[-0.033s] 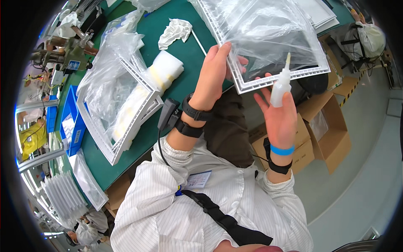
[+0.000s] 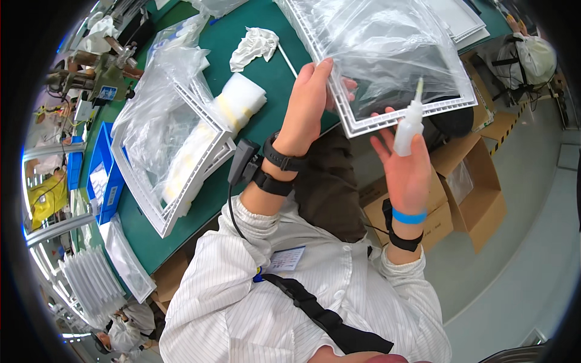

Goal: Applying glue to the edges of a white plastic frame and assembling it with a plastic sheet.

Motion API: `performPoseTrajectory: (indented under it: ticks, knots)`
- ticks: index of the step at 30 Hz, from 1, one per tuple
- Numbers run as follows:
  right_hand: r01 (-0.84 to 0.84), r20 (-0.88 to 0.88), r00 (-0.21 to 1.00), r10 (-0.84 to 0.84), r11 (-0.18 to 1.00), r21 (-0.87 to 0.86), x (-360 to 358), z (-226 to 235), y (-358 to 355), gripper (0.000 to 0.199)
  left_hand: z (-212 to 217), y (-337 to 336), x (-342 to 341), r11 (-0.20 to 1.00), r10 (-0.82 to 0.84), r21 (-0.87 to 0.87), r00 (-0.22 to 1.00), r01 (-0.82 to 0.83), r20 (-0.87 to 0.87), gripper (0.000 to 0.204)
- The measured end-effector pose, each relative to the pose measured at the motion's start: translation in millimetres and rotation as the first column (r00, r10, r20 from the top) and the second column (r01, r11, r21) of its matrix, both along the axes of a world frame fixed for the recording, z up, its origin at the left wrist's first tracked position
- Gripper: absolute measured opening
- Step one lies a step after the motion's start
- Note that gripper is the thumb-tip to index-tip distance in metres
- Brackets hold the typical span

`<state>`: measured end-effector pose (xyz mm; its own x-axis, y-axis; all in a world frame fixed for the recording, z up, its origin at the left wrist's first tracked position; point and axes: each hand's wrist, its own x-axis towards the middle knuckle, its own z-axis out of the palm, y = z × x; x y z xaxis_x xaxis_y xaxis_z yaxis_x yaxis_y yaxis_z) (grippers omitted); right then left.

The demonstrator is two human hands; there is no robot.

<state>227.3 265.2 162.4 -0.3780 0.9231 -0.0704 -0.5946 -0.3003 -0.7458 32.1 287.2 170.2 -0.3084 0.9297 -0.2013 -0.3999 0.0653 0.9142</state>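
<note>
One o'clock, my right hand [image 2: 408, 172] grips a white bottle [image 2: 407, 134], nozzle up, some fingers spread | twelve, my left hand [image 2: 307, 112] pinches the white frame [image 2: 445, 107] by its edge, frame slanting toward one, clear film across it | second frame [image 2: 140, 202], ten-thirty, on the green table [image 2: 269, 91] | open carton [image 2: 484, 212], two

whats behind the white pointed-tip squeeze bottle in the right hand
Behind the white plastic squeeze bottle in the right hand, the lower rail of the white rectangular frame shows on both sides; clear crinkled plastic film shows behind the tip. Whatever the bottle directly covers is hidden.
</note>
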Motion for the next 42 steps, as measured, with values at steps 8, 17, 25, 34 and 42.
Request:
performPoseTrajectory:
  ticks: [8, 17, 25, 34, 42]
  knots:
    - [0.023, 0.048, 0.999, -0.025, 0.999, 0.036, 58, -2, 15, 0.06, 2, 29, -19, 0.992, 0.058, 0.103, 0.991, -0.071, 0.119, 0.035]
    - [0.021, 0.115, 0.993, -0.021, 1.0, 0.001, 112, 10, 47, 0.053, -4, 22, -16, 0.986, -0.096, 0.15, 0.978, 0.068, 0.184, 0.033]
    - [0.291, 0.575, 0.696, -0.43, 0.901, 0.322, 117, 48, -27, 0.042, 0, 19, -7, 0.983, -0.1, 0.178, 0.957, 0.052, 0.271, 0.034]
    - [0.149, 0.721, 0.614, -0.321, 0.944, 0.293, 35, 46, -44, 0.032, 0, 13, 0, 0.988, -0.095, 0.137, 0.976, 0.069, 0.195, 0.035]
    - [0.086, 0.781, 0.509, -0.363, 0.924, 0.374, 21, 48, -25, 0.032, 0, 11, 0, 0.99, -0.077, 0.138, 0.937, 0.032, 0.34, 0.031]
